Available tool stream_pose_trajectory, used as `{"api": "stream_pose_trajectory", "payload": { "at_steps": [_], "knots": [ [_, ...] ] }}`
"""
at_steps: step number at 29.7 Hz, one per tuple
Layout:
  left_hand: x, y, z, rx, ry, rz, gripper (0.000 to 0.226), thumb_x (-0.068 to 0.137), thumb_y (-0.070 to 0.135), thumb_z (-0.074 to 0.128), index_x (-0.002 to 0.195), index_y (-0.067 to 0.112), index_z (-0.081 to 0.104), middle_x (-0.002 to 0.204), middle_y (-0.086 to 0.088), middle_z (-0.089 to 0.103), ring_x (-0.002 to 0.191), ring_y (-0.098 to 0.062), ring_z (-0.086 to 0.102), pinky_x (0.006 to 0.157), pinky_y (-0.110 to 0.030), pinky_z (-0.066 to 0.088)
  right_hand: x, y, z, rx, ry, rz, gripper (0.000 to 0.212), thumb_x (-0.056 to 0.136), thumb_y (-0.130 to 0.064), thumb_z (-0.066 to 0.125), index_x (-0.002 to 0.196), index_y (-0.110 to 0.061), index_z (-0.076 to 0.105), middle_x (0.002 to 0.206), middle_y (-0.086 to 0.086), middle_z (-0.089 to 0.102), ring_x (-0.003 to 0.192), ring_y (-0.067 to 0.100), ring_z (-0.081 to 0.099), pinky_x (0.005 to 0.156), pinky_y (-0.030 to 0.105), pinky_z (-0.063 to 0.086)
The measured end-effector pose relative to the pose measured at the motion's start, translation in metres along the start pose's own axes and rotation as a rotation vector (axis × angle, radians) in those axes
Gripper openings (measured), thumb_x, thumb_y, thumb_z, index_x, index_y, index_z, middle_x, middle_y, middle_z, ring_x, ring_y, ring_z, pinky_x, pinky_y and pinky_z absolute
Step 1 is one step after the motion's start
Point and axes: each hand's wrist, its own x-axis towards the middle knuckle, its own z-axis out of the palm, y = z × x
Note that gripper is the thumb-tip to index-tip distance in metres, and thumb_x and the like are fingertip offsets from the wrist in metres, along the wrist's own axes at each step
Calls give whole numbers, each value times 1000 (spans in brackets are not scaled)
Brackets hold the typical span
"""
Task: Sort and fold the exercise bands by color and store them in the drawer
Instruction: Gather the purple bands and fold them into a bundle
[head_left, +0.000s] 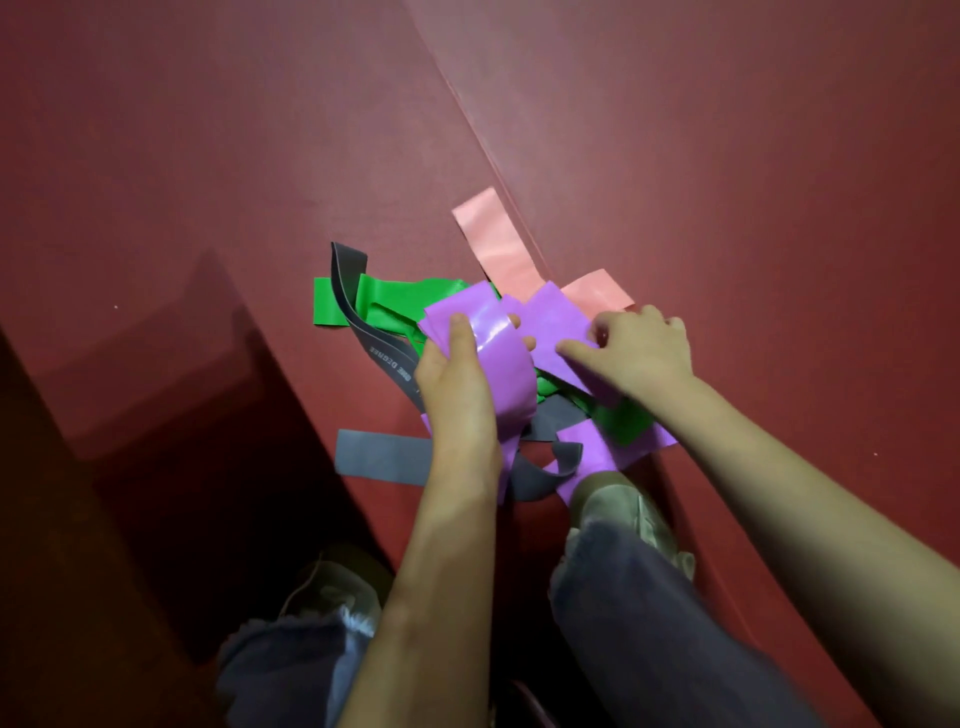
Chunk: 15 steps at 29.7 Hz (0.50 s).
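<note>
Down on a dark red matted floor (208, 156), a loose heap of exercise bands (556, 421) lies against the seam (467, 130) where one mat's edge meets the next. The left hand (457, 374) grips a glossy purple rubber band (498, 338) folded into a thick bend, with the thumb on top and fingertips showing round the far side. The right hand (634, 348) pinches a flat stretch of the same purple just beside it, its thumb laid across the sheet and its other fingers curled over the upper edge. Both hands are over the middle of the heap, near each other but apart. Beneath them a bright green rubber band (384, 306) spreads crumpled toward the left and shows again under the right wrist. A grey woven band (382, 364) with white lettering curves across the green, and more grey fabric lies flat at the heap's near left side. A pale pink rubber band (498, 244) lies farthest from the person, along the seam. More purple lies flat at the near right, touching the toe of a pale shoe (618, 504); I cannot tell whether it is the same band. Blue jeans (649, 623) cover both legs, and the other shoe (337, 582) sits in shadow at the near left.
</note>
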Motion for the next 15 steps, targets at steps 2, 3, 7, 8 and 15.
{"api": "stream_pose_trajectory", "payload": {
  "at_steps": [2, 3, 7, 8, 15],
  "knots": [
    [0, 0, -2, -4, 27, -12, 22, 95, 23, 41, 102, 11, 59, 86, -10, 72, 79, -28, 68, 91, -51, 50, 1, -7, 1, -90, 33, -40, 46, 82, -56, 49, 95, -14, 61, 103, 14, 63, 109, 29, 46, 91, 38, 29],
    [0, 0, -2, -2, 39, -16, 24, 95, 24, 42, 105, 10, 59, 99, -17, 70, 91, -33, 66, 91, -54, 48, 1, -11, 0, -113, 46, -59, 47, 82, -56, 49, 96, -13, 61, 104, 15, 63, 109, 29, 47, 91, 38, 30],
    [1, -1, -4, -3, 65, -27, 24, 93, 26, 44, 104, 14, 60, 111, -21, 65, 104, -38, 62, 92, -54, 48, 0, -24, 1, -144, 65, -137, 49, 82, -54, 52, 99, -8, 58, 107, 15, 61, 108, 29, 48, 91, 39, 31],
    [2, -1, -3, -5, 67, -28, 24, 92, 27, 45, 105, 14, 61, 111, -20, 65, 104, -38, 62, 92, -54, 48, 0, -28, 1, -153, 52, -149, 46, 82, -52, 53, 98, -9, 58, 106, 14, 62, 107, 29, 50, 91, 38, 31],
    [7, -3, -2, -20, 121, -50, 24, 92, 26, 46, 109, 13, 59, 114, -20, 64, 107, -35, 61, 95, -51, 47, -8, -35, -8, 584, 84, -214, 19, 82, -11, 57, 99, -14, 66, 52, -8, 55, 55, 0, 51, 57, 20, 32]
  ]
}}
